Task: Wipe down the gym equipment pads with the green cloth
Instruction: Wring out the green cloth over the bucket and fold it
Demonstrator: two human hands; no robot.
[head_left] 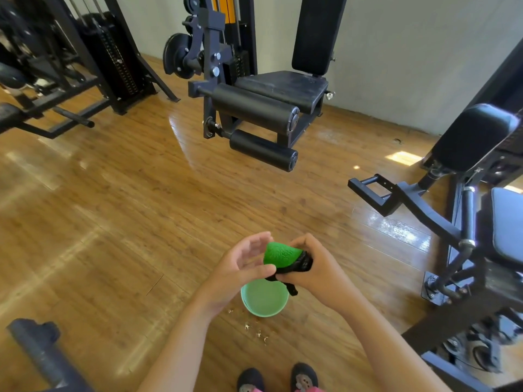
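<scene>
Green cloth (278, 253) is bunched into a ball, w/ a black edge or strap trailing from its lower right. It's held mid-air in front of the person, right above a green bowl (266, 312) on the wood floor (141, 222). It's not on any pad yet.

Right hand (317, 267) is clamped round the cloth's black end, fingers curled tight. Left hand (243, 264) sits just beside the green bulge, fingers loose and apart, thumb tip touching the black edge; it's cupping, not gripping.

Step, as I read it: prep, i.e. wringing or re-folding the cloth over the bowl. Can't tell if the bowl holds liquid. No wiping has begun.

Nearest targets ahead are on the leg machine: upper roller pad (254, 107), lower roller pad (263, 149), seat pad (283, 83) and back pad (317, 35) behind. All are well apart from the hands. Another padded machine (472, 137) stands at right.

Next move prob. needs the cloth opened to a flat face and kept in one hand, a few steps fwd past the bowl w/o kicking it, then a press onto a roller. Some crumbs (254, 332) lie near the bowl.
</scene>
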